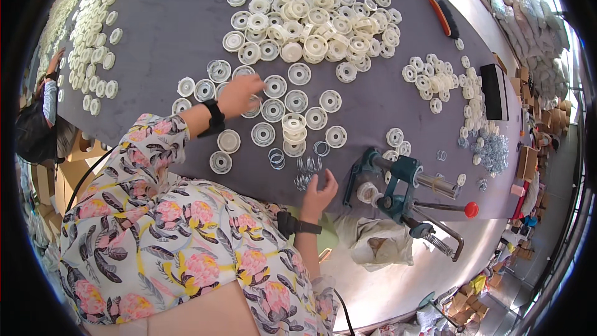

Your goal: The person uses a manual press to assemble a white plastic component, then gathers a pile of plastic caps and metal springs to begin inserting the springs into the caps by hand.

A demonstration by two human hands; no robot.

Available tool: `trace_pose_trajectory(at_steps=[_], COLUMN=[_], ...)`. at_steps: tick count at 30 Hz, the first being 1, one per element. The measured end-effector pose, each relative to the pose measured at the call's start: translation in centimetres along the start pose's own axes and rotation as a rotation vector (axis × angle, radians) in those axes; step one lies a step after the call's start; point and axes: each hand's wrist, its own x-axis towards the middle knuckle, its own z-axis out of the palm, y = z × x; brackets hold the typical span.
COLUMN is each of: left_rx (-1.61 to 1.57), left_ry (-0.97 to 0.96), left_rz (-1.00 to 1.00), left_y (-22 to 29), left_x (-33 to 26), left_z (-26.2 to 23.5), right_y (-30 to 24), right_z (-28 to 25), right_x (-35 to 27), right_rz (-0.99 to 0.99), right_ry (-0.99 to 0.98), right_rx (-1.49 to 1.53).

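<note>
My left hand (241, 95) is over a loose group of round white plastic discs, its fingers blurred above one disc (252, 109); whether it grips anything is unclear. Close to it lies another disc (273, 111), with several more around. My right hand (318, 194) is lower, thumb and fingers apart, holding nothing that I can see. Beside its fingertips lies a small cluster of thin metal springs (305, 177). Thin wire rings (277, 158) sit to the left of that cluster, and another wire ring (321, 148) sits above it. A short stack of discs (293, 127) stands between my hands.
A green hand press (401, 186) with a red-knobbed lever (471, 210) stands right of my right hand. A large pile of discs (314, 46) covers the far middle of the grey table (168, 31). A brush (444, 18) and black box (494, 92) lie right. Another person's arm (51, 81) reaches in at left.
</note>
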Motion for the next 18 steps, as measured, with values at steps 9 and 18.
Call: trace_pose_trajectory(at_steps=[9,18], left_rx=[-0.230,-0.244], left_ry=[-0.351,-0.305], left_rz=[0.360,0.398], left_y=[8.5,10.8], left_x=[-3.4,-2.5], left_z=[6.4,7.4], right_y=[2.7,3.0], right_z=[1.6,1.4], right_x=[0.4,-0.9], right_rz=[0.224,0.014], right_ry=[-0.225,0.008], right_rx=[0.100,0.157])
